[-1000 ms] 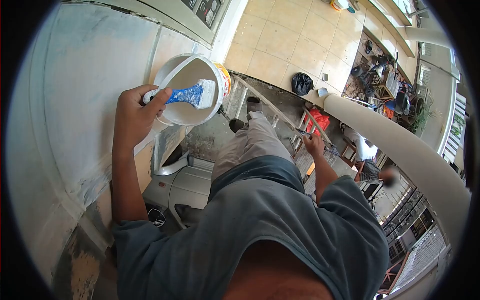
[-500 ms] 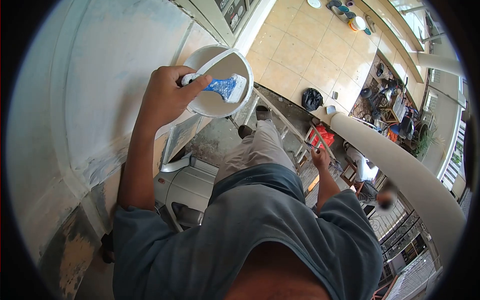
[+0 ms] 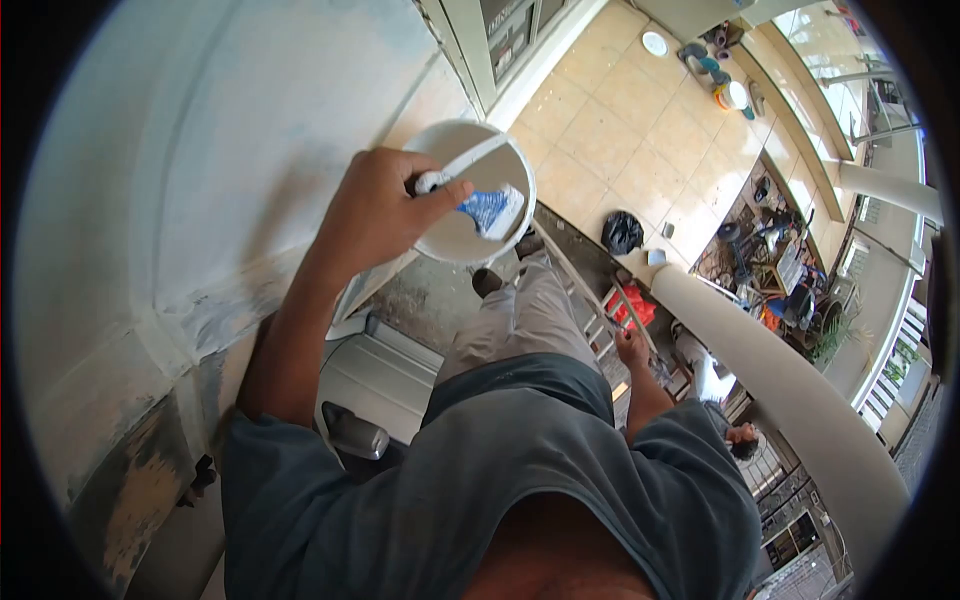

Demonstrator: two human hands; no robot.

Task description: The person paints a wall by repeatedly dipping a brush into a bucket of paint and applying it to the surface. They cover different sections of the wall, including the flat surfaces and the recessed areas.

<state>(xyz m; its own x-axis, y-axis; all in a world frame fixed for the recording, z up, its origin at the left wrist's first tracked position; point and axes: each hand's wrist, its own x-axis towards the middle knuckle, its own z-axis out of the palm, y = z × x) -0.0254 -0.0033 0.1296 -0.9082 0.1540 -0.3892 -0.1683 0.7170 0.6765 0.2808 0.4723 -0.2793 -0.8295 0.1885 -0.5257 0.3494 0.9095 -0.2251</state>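
My left hand (image 3: 385,212) is closed around the handle of a paintbrush (image 3: 490,212) with a blue ferrule area and white-coated bristles. The brush lies over the mouth of a white bucket (image 3: 528,165). The bucket's white strap-like handle (image 3: 475,158) runs up into the same grip. White paint coats the brush handle's end. Lower down on the other side, my right hand (image 3: 631,348) has its fingers curled beside the rail of a ladder (image 3: 572,275); what it grips, if anything, is too small to make out.
A patchy pale wall (image 3: 270,130) rises close on the left. Below are a silver car (image 3: 385,375) and a tiled floor (image 3: 600,130) with a black plastic bag (image 3: 622,232). A thick column (image 3: 780,365) slants across the right, near another person (image 3: 742,440).
The view has shifted, so the bucket, brush and my left hand appear farther right and lower. The floor items have shifted down too. My left hand keeps its hold.
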